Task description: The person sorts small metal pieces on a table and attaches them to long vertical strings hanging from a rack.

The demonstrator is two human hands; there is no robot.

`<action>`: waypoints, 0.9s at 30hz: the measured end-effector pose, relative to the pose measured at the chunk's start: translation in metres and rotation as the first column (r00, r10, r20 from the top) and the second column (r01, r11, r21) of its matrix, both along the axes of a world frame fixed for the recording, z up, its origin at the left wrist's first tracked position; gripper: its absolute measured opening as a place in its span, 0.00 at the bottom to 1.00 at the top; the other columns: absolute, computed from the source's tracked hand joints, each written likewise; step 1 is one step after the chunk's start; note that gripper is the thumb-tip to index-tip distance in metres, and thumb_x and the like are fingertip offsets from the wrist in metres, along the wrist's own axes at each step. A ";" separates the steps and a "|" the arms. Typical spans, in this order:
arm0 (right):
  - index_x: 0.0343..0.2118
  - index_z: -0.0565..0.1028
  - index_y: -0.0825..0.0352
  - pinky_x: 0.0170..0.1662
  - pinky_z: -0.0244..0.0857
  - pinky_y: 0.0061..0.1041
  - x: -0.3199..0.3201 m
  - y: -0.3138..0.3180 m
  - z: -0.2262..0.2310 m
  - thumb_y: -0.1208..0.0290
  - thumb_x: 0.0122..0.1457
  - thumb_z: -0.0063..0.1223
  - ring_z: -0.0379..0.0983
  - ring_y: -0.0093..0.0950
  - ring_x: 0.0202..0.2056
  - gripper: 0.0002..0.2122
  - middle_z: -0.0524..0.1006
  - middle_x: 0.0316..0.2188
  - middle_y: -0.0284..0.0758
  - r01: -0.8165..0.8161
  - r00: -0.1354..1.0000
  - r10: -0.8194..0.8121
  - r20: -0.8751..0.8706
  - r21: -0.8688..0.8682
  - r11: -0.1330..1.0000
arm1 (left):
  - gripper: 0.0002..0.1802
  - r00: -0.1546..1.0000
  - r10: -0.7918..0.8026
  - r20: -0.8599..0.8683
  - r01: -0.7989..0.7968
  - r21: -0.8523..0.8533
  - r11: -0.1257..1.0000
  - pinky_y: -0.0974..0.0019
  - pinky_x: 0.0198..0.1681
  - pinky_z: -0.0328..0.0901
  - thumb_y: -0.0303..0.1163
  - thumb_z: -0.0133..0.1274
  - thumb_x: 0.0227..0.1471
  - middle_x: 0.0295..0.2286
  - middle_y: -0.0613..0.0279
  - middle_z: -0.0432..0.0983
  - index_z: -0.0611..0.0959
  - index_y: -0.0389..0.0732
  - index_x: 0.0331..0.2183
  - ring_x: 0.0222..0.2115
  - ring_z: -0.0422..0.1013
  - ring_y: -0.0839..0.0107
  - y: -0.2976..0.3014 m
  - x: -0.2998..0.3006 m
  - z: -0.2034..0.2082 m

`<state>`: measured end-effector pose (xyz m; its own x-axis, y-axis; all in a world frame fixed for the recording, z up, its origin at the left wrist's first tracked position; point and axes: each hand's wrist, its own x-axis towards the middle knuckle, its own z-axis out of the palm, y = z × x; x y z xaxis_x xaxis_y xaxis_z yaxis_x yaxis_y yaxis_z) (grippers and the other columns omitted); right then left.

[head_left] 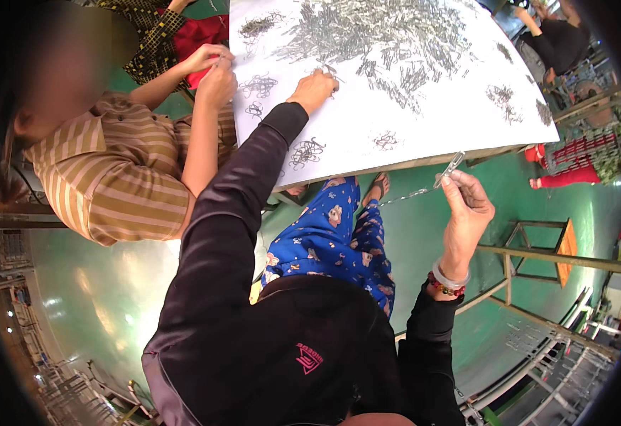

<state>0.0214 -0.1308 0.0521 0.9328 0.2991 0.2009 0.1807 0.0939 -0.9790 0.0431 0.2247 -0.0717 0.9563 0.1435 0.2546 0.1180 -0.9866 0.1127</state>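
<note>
plainly | right grip (pixel 468 206) — silvery loop (pixel 455 163) pinched, jutting above | left grip (pixel 314 90) — can't tell

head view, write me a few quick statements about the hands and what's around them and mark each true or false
1. The right hand holds a shiny clip-like piece. True.
2. The left hand is gloved. False: it is bare, over the white tabletop.
3. A beaded bracelet is on the right wrist. True.
4. The trousers are plain grey. False: they are blue and patterned.
5. The floor is green. True.
</note>
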 end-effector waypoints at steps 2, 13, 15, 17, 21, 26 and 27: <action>0.30 0.77 0.72 0.31 0.60 0.13 0.001 -0.001 -0.003 0.84 0.47 0.58 0.67 0.16 0.26 0.06 0.74 0.25 0.29 0.000 1.000 0.000 -0.004 0.009 1.000 | 0.08 0.998 -0.013 -0.065 0.013 0.003 1.000 0.60 0.40 0.66 0.27 0.49 0.47 0.32 0.59 0.73 0.78 0.41 0.33 0.39 0.68 0.60 0.005 -0.004 -0.002; 0.31 0.76 0.72 0.33 0.64 0.15 -0.008 0.001 0.001 0.83 0.48 0.58 0.70 0.18 0.27 0.06 0.76 0.25 0.32 0.012 1.000 -0.011 -0.016 0.035 0.999 | 0.11 0.933 0.036 0.359 0.038 -0.199 0.979 0.55 0.34 0.65 0.36 0.49 0.47 0.29 0.55 0.71 0.80 0.43 0.33 0.32 0.70 0.56 -0.011 0.010 0.048; 0.31 0.76 0.71 0.33 0.64 0.15 -0.010 0.003 0.003 0.83 0.48 0.58 0.70 0.18 0.27 0.06 0.76 0.25 0.31 0.008 1.000 -0.007 -0.019 0.047 0.999 | 0.13 0.983 0.108 0.151 -0.049 -0.347 0.936 0.56 0.34 0.65 0.36 0.49 0.47 0.26 0.54 0.73 0.80 0.39 0.33 0.30 0.71 0.56 0.012 0.020 0.024; 0.31 0.77 0.71 0.33 0.63 0.14 -0.012 0.006 0.004 0.83 0.48 0.58 0.70 0.17 0.27 0.06 0.76 0.25 0.31 0.026 0.999 -0.025 -0.034 0.030 0.999 | 0.16 0.988 0.150 0.031 -0.116 -0.492 0.863 0.62 0.30 0.66 0.35 0.49 0.47 0.22 0.54 0.75 0.79 0.31 0.32 0.23 0.71 0.61 0.015 0.020 0.010; 0.31 0.77 0.71 0.33 0.63 0.13 -0.011 0.000 0.004 0.82 0.47 0.59 0.69 0.16 0.27 0.07 0.76 0.25 0.30 0.042 0.998 -0.041 -0.042 0.027 0.999 | 0.13 0.978 0.177 -0.109 -0.187 -0.837 0.514 0.73 0.20 0.62 0.32 0.50 0.49 0.21 0.59 0.73 0.80 0.30 0.31 0.19 0.67 0.76 0.011 0.019 0.024; 0.31 0.77 0.71 0.33 0.63 0.14 -0.017 -0.002 -0.003 0.83 0.47 0.58 0.69 0.16 0.27 0.06 0.76 0.25 0.30 0.023 0.999 -0.022 -0.045 0.024 0.999 | 0.13 0.977 0.133 -0.170 -0.209 -0.899 0.385 0.73 0.21 0.64 0.34 0.54 0.50 0.21 0.63 0.72 0.80 0.32 0.32 0.20 0.67 0.77 0.035 0.006 0.013; 0.31 0.77 0.71 0.33 0.63 0.14 -0.018 -0.004 -0.005 0.83 0.48 0.58 0.69 0.16 0.27 0.06 0.76 0.25 0.31 0.028 0.999 -0.026 -0.048 0.030 0.999 | 0.13 0.981 0.155 -0.118 -0.160 -0.941 0.297 0.73 0.22 0.65 0.34 0.54 0.50 0.22 0.63 0.73 0.80 0.32 0.32 0.20 0.68 0.77 0.030 0.005 0.023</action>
<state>0.0034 -0.1344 0.0471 0.9492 0.2679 0.1649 0.1371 0.1197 -0.9833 0.0481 0.2548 -0.0487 0.8869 0.4303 -0.1678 0.2614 -0.1683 0.9504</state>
